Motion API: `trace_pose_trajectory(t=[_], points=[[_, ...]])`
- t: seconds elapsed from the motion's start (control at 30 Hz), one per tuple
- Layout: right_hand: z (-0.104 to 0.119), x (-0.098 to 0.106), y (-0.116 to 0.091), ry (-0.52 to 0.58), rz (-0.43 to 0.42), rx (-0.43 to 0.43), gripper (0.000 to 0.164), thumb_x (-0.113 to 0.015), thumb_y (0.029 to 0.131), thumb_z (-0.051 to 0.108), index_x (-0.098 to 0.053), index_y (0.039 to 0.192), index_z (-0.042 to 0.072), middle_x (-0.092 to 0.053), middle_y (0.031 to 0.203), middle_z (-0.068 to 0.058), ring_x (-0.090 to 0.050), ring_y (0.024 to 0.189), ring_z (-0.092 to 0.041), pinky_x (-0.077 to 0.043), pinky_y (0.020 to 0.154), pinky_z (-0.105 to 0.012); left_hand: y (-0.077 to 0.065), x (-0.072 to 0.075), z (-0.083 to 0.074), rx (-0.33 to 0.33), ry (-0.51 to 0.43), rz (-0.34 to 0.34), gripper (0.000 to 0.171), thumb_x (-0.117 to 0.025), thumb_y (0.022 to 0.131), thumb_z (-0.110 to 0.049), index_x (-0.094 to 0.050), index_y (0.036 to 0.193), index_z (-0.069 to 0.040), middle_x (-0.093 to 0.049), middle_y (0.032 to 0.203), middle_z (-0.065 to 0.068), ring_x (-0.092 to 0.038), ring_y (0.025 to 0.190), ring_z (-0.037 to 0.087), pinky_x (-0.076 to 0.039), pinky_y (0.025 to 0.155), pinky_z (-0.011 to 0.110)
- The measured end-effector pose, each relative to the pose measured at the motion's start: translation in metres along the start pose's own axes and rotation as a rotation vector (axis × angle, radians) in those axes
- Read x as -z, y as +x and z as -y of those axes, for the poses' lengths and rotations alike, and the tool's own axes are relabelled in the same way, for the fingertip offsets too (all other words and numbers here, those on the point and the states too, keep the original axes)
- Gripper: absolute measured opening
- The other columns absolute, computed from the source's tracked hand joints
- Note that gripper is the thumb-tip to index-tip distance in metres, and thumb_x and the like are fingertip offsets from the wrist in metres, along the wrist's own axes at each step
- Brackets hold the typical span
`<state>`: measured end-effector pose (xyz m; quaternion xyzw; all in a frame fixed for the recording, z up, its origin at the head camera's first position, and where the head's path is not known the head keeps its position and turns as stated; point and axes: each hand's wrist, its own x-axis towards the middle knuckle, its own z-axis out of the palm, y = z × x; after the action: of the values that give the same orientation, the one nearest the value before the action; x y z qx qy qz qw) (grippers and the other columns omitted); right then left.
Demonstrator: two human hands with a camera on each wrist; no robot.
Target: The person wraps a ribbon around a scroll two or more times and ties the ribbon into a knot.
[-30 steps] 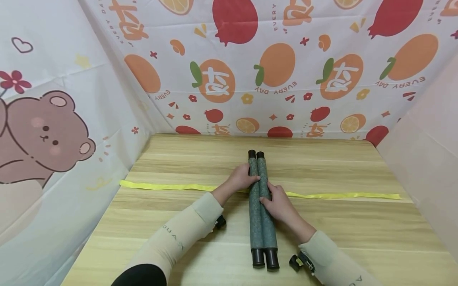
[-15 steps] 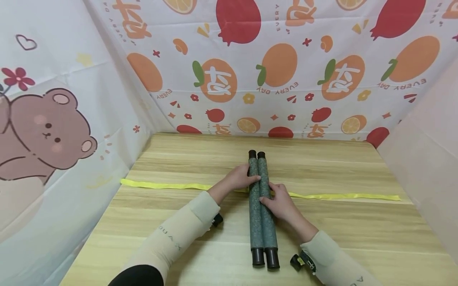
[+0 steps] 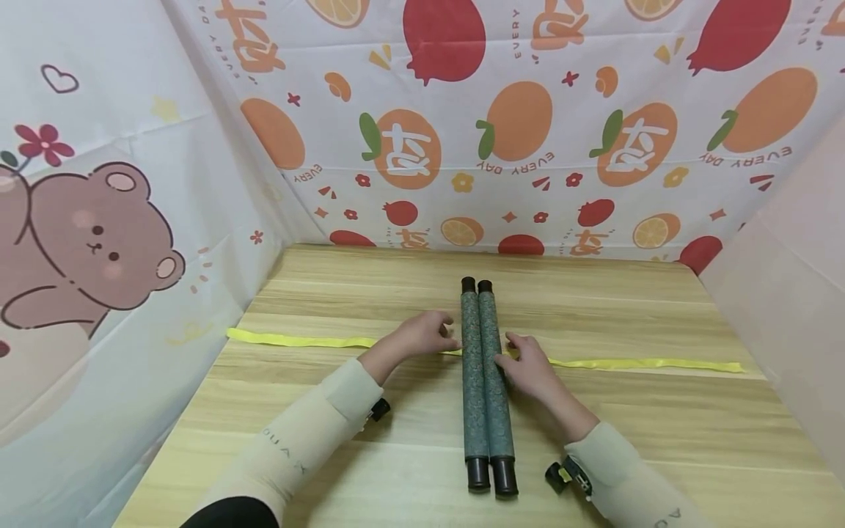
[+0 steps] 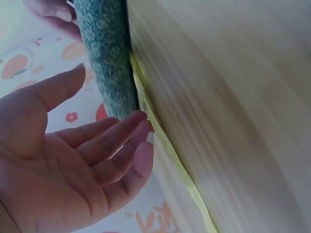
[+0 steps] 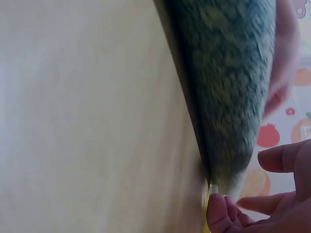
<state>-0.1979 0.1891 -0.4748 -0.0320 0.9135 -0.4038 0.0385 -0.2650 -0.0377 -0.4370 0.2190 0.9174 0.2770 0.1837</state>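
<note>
A scroll rolled up from both ends lies on the table as two green patterned rolls, the left roll (image 3: 472,381) and the right roll (image 3: 496,389), with dark end caps. Under their middle runs a yellow ribbon (image 3: 304,341), stretched out to both sides. To the left, my left hand (image 3: 421,334) is off the scroll, fingers loosely bent; in the left wrist view its fingertips (image 4: 143,116) are close to the ribbon. My right hand (image 3: 533,370) is beside the right roll, thumb and fingers spread apart; whether the thumb touches the roll I cannot tell.
The wooden table (image 3: 627,315) ends at a fruit-print curtain (image 3: 455,147) behind. A white bear-print curtain (image 3: 99,242) hangs on the left and a pale curtain (image 3: 792,235) on the right. Small black cameras sit on both wrists.
My left hand has let go of the left roll and moved left, away from it. My right hand has loosened from the right roll and shifted slightly right. The scroll stays on the ribbon.
</note>
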Motion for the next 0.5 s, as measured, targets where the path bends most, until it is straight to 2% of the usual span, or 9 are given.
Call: trace_pose_trajectory(t=[0.17, 0.27, 0.37, 0.5], points=[[-0.011, 0.016, 0.006, -0.064, 0.014, 0.052, 0.058, -0.056, 0.089, 0.015, -0.045, 0.141, -0.008, -0.056, 0.125, -0.027, -0.057, 0.111, -0.038, -0.046, 0.098, -0.052, -0.013, 0.008, 0.011, 0.006, 0.062, -0.002, 0.059, -0.078, 0.085, -0.027, -0.058, 0.131, 0.003, -0.068, 0.117, 0.014, -0.064, 0.109, 0.027, -0.052, 0.093, 0.043], [-0.018, 0.026, 0.009, -0.144, 0.02, 0.058, 0.057, -0.056, 0.086, 0.016, -0.05, 0.139, -0.004, -0.059, 0.125, -0.024, -0.055, 0.117, -0.04, -0.044, 0.1, -0.054, -0.019, 0.011, 0.017, 0.026, 0.087, 0.011, 0.056, -0.079, 0.083, -0.024, -0.06, 0.13, 0.0, -0.067, 0.119, 0.014, -0.062, 0.111, 0.027, -0.051, 0.094, 0.044], [-0.023, 0.034, 0.011, -0.218, 0.032, 0.053, 0.053, -0.06, 0.085, 0.019, -0.056, 0.135, 0.001, -0.063, 0.122, -0.021, -0.055, 0.115, -0.039, -0.045, 0.097, -0.054, -0.024, 0.013, 0.022, 0.054, 0.109, 0.017, 0.053, -0.079, 0.082, -0.021, -0.061, 0.129, -0.002, -0.065, 0.12, 0.013, -0.061, 0.112, 0.027, -0.05, 0.095, 0.044], [-0.025, 0.041, 0.011, -0.292, 0.058, 0.039, 0.049, -0.065, 0.081, 0.021, -0.063, 0.128, 0.007, -0.066, 0.112, -0.014, -0.057, 0.104, -0.035, -0.047, 0.086, -0.052, -0.028, 0.013, 0.028, 0.073, 0.17, 0.009, 0.047, -0.078, 0.082, -0.016, -0.063, 0.126, -0.006, -0.065, 0.118, 0.009, -0.061, 0.11, 0.026, -0.049, 0.094, 0.047]])
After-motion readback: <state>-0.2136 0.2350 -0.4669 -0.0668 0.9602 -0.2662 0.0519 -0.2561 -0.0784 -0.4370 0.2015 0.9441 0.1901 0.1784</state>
